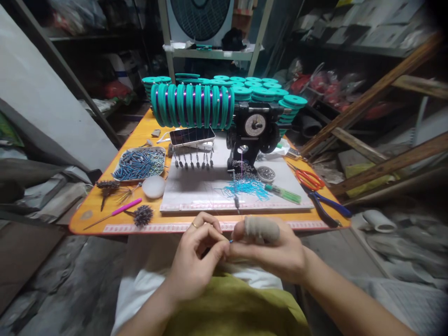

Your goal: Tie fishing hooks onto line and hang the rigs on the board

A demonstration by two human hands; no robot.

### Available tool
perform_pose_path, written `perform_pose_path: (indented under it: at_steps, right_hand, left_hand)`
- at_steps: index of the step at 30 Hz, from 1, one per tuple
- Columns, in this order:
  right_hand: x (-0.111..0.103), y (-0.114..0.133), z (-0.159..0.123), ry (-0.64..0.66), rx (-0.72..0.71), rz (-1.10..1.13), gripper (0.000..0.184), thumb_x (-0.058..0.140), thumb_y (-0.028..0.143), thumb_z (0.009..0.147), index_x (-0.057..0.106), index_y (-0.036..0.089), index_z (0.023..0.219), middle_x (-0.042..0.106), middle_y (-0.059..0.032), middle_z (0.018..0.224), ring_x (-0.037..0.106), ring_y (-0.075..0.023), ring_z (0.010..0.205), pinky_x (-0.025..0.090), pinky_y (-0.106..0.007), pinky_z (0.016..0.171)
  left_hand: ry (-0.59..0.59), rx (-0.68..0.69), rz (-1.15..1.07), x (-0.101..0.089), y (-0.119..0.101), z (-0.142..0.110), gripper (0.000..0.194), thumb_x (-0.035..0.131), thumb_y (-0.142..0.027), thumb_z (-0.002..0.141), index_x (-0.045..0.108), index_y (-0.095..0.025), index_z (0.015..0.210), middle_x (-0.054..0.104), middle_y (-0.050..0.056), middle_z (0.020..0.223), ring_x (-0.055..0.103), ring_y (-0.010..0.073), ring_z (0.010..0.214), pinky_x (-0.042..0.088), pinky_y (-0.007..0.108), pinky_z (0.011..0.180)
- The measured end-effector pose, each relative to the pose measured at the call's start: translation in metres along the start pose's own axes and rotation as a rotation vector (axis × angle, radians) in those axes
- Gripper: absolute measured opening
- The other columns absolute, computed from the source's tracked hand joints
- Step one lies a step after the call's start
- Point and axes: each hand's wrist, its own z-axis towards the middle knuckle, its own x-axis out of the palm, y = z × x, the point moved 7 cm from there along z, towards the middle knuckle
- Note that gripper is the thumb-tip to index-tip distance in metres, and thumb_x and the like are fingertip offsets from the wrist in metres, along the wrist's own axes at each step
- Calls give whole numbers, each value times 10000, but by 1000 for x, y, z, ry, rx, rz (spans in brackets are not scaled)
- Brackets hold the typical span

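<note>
My left hand (199, 252), with a ring on one finger, is closed in a pinch just in front of the table's near edge. Its fingertips meet those of my right hand (271, 249), which is also pinched and has a greyish wrap on a finger. Between the two sets of fingertips a small blue piece (231, 241) barely shows; most of it is hidden. A thin line (241, 168) runs down from the black winding machine (250, 135) toward my right hand. Beside it hangs a small dark weight (237, 202), just above that hand.
Teal spools (192, 106) sit in a row on the machine, with stacks behind. Blue slender pieces fill a tray (161, 156) at left, near a pink-handled needle tool (126, 206). Light-blue bits (247, 188), orange-handled scissors (308, 178) and pliers (324, 205) lie at right. A phone (192, 136) rests behind.
</note>
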Motion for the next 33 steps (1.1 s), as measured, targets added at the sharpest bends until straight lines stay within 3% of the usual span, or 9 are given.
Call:
perform_pose_path:
  at_steps: [5, 9, 11, 13, 17, 22, 24, 29, 33]
  right_hand:
    - [-15, 15, 17, -265, -142, -119, 187, 537, 173, 849, 703, 99, 803, 600, -26, 857, 512, 119, 809, 433, 47, 751]
    - [-20, 24, 24, -363, -239, -262, 135, 590, 97, 791, 710, 157, 811, 594, 1, 881, 519, 121, 865, 432, 39, 810]
    - [-21, 24, 19, -361, -277, -286, 156, 592, 102, 790, 690, 128, 908, 604, -17, 956, 532, 106, 924, 449, 29, 847]
    - [-20, 22, 11, -292, -338, -239, 206, 564, 108, 798, 648, 93, 985, 598, -43, 1047, 541, 79, 1022, 474, 4, 921]
    - [-3, 7, -1, 72, -222, -60, 181, 513, 207, 849, 612, 60, 887, 596, -16, 881, 533, 101, 873, 472, 36, 848]
    - [4, -3, -2, 109, 22, 81, 285, 562, 329, 850, 657, 60, 850, 612, -15, 805, 514, 109, 743, 414, 34, 696]
    - [2, 1, -1, 63, -12, 74, 289, 564, 325, 851, 660, 54, 830, 604, -19, 795, 502, 105, 746, 412, 21, 694]
    - [-14, 17, 8, -205, -198, -52, 171, 540, 172, 847, 695, 104, 823, 590, -19, 863, 496, 110, 844, 419, 30, 776]
    - [-19, 24, 21, -316, -220, -163, 87, 588, 110, 794, 674, 101, 783, 577, -6, 820, 487, 115, 806, 400, 34, 731]
  left_hand:
    - [-227, 760, 816, 12, -39, -25, 116, 606, -49, 826, 654, -151, 854, 575, 23, 934, 611, 49, 878, 538, 118, 840]
    - [-147, 963, 917, 23, -43, -33, 156, 644, -17, 785, 652, -106, 914, 636, 71, 984, 628, 111, 912, 548, 191, 845]
    - [-84, 805, 756, 17, -41, -26, 153, 621, -2, 794, 643, -131, 874, 653, 43, 937, 640, 84, 906, 537, 147, 833]
    - [-43, 451, 446, 4, -27, -14, 109, 605, -73, 835, 615, -161, 772, 639, 5, 875, 638, 37, 833, 523, 94, 756]
    - [53, -202, -324, 6, 13, -9, 286, 669, -355, 830, 538, -157, 669, 583, -27, 864, 528, -12, 546, 438, 103, 484]
    - [98, -293, -572, 15, 19, -6, 339, 721, -388, 785, 517, -154, 647, 535, -40, 784, 477, -10, 515, 393, 108, 449]
    - [38, -142, -308, 7, 12, -3, 299, 677, -351, 824, 561, -150, 636, 547, -19, 817, 540, 9, 625, 456, 99, 523]
    - [-224, 677, 668, 3, -35, -24, 141, 619, -44, 818, 671, -174, 827, 581, 6, 879, 600, 34, 870, 550, 89, 820]
    - [-230, 931, 928, 20, -42, -35, 151, 650, -42, 796, 662, -120, 925, 647, 72, 978, 642, 105, 955, 594, 178, 881]
